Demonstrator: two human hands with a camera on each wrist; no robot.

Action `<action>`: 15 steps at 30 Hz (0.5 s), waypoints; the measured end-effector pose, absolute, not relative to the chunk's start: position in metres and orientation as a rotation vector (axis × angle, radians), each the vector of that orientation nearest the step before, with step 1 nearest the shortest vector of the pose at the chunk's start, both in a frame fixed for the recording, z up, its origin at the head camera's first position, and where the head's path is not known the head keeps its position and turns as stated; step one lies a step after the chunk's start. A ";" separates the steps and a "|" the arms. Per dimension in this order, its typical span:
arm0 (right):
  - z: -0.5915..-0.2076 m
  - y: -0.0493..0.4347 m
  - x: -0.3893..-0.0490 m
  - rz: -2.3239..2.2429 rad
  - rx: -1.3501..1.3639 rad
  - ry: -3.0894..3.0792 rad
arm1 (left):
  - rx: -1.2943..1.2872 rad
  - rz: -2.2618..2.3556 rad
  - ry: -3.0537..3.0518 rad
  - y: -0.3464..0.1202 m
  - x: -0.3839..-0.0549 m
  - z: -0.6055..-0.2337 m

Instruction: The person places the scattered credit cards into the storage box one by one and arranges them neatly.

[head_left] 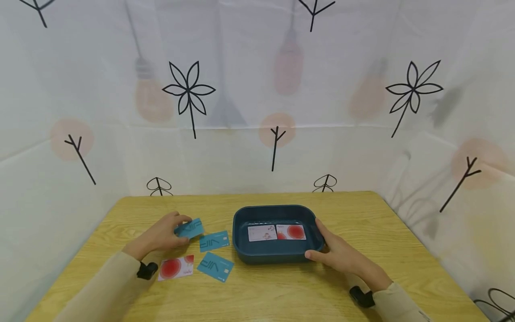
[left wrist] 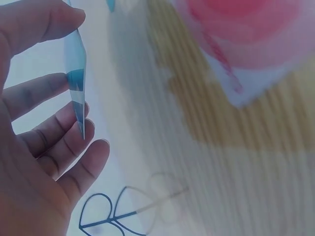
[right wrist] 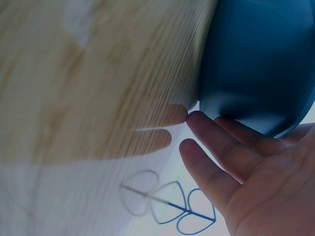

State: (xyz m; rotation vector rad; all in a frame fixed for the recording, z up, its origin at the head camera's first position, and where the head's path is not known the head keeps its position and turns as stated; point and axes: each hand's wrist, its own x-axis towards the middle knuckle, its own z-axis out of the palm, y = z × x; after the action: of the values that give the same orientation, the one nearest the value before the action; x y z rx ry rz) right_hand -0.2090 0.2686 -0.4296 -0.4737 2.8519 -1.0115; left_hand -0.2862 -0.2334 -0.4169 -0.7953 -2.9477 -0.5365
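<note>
My left hand [head_left: 162,232] pinches a blue card [head_left: 190,228] between thumb and fingers at the left of the table; in the left wrist view the same card [left wrist: 77,81] shows nearly edge-on. Two more blue cards, one [head_left: 214,241] just right of that hand and one [head_left: 215,267] nearer the front, lie flat. A white card with red circles [head_left: 176,268] lies below the left hand. With thumb at the front and fingers along the right side, my right hand [head_left: 342,256] holds the corner of a dark blue tray [head_left: 273,259]. Its outer wall [right wrist: 251,64] fills the right wrist view's upper right.
Inside the tray, a pale card [head_left: 262,233] and a red-circled card [head_left: 291,232] lie side by side. The wooden table [head_left: 281,295] reaches back to a white patterned curtain [head_left: 241,156], which also hangs along both sides.
</note>
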 end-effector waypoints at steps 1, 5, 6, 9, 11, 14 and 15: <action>-0.430 0.269 -0.209 -1.013 -0.476 2.852 | -0.801 -0.544 -2.943 -0.232 -0.287 -0.416; -0.430 0.269 -0.209 -1.013 -0.472 2.851 | -0.815 -0.570 -2.928 -0.224 -0.290 -0.413; -0.430 0.269 -0.208 -1.016 -0.471 2.851 | -0.823 -0.581 -2.921 -0.222 -0.291 -0.411; -0.430 0.269 -0.208 -1.025 -0.472 2.851 | -0.813 -0.579 -2.912 -0.215 -0.293 -0.408; -0.429 0.269 -0.208 -1.032 -0.476 2.847 | -0.816 -0.570 -2.906 -0.211 -0.293 -0.406; -0.428 0.268 -0.208 -1.027 -0.478 2.846 | -0.830 -0.578 -2.889 -0.205 -0.293 -0.401; -0.428 0.268 -0.208 -1.025 -0.475 2.846 | -0.844 -0.583 -2.879 -0.203 -0.293 -0.399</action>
State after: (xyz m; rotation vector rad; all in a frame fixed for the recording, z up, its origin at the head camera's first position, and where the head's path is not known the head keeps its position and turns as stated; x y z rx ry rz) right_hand -0.2082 0.2681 -0.4280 -0.4755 2.8460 -1.0251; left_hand -0.2932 -0.2025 -0.3994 -0.8444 -2.8787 -0.5829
